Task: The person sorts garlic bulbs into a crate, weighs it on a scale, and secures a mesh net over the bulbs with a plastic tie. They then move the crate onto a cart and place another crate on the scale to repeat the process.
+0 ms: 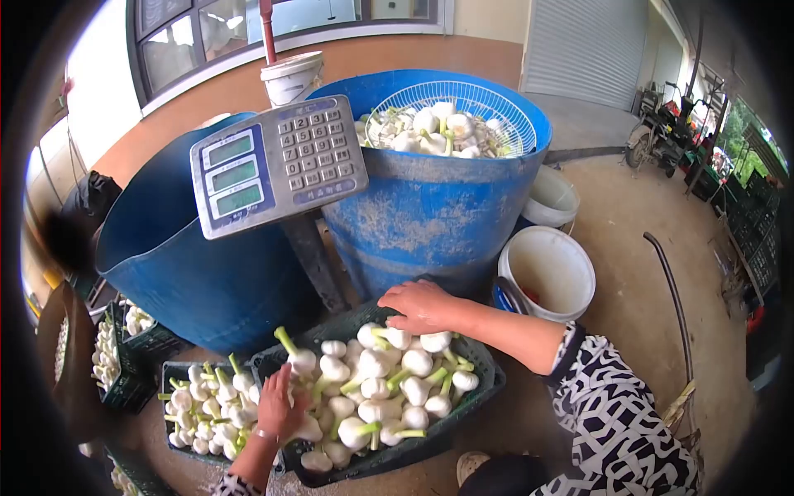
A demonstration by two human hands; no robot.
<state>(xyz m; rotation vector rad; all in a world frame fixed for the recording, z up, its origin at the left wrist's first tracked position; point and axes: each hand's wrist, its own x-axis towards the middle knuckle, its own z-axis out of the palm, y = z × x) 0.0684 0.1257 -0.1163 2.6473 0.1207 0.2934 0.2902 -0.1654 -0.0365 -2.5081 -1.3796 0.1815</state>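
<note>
Left hand (281, 405) spread against garlic bulbs (375, 364), right hand (418, 306) loosely open at crate (389, 465) rim

Number keys (310, 140): 1, 2, 3, 4, 5, 6, 7, 8, 9 and 0 are marked on the weighing-scale indicator (277, 165).
Dot key (310, 163): a point is shown beside the 0.
Lower strip (323, 193): Chinese characters are printed, too blurred to be read.
Three display windows (235, 175): no digits can be made out.

A produce-packing yard outside a building is being shown, as indicated by crated garlic (389, 376), a weighing-scale display (279, 165), large blue tubs (430, 215), concrete paving (616, 240) and a roller shutter (589, 54).
</note>
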